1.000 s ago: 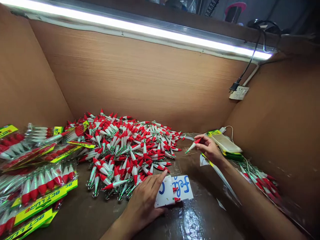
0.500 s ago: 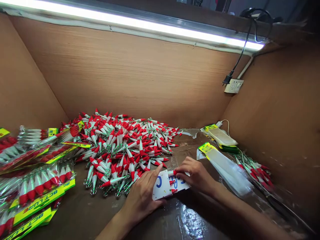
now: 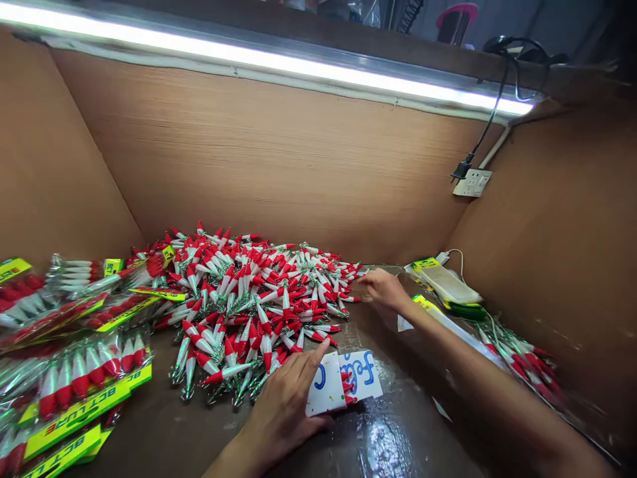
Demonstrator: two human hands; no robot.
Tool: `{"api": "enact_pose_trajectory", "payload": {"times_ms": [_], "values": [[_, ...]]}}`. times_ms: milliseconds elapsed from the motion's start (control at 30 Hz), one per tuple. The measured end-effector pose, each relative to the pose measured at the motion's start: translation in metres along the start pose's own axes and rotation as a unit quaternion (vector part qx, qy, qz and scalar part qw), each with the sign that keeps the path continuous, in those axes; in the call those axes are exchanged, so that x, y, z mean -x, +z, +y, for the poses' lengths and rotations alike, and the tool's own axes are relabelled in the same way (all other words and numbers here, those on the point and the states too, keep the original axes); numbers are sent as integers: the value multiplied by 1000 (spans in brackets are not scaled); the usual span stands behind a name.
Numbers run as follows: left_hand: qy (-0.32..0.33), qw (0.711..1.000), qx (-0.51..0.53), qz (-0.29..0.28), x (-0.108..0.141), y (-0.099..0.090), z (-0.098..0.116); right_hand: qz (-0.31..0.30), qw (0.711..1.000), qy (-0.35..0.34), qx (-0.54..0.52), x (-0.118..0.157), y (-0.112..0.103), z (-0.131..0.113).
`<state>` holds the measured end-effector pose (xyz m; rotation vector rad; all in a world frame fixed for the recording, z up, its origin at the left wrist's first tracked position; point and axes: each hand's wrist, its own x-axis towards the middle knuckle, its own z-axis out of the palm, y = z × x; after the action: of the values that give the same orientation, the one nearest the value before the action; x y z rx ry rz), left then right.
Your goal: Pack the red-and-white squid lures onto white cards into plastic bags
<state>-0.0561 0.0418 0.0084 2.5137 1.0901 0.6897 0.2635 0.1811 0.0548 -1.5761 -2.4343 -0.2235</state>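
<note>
My left hand (image 3: 286, 405) grips the left end of a small white holder (image 3: 323, 392) with blue handwriting, thumb along its near edge and fingers behind. Several red lure tips (image 3: 348, 382) show in the gap across the holder's middle. At the right edge of a big heap of red-and-white fishing lures (image 3: 249, 285) is my right hand (image 3: 385, 289), its fingers drawn together at the outermost lures. What those fingertips hold, if anything, is too small to make out.
Packed lures with yellow cards (image 3: 84, 398) are stacked at left. Carded clear bags (image 3: 442, 282) lie at right, beside more loose lures (image 3: 517, 358). A plug (image 3: 462, 171) hangs by a wall socket (image 3: 472, 183). Wooden walls (image 3: 279, 159) enclose the bench under a tube light (image 3: 279, 63).
My right hand has left the white holder and moved up and away to the heap's right edge. My left hand still grips the holder. The whole view has shifted slightly.
</note>
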Motion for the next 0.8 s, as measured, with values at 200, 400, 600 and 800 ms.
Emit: {"api": "enact_pose_trajectory", "payload": {"times_ms": [200,400,600,800], "values": [[-4,1000,-3,-6,1,0,-4,-64,995,27,78,-60,29,46],[-10,1000,-11,-8,4,-1,-2,16,997,72,-11,-60,27,63],[-9,1000,-10,-11,4,-2,0,193,947,127,-222,-26,-9,65],[-6,1000,3,-8,2,-5,4,201,804,139,-542,61,-20,19]]}}
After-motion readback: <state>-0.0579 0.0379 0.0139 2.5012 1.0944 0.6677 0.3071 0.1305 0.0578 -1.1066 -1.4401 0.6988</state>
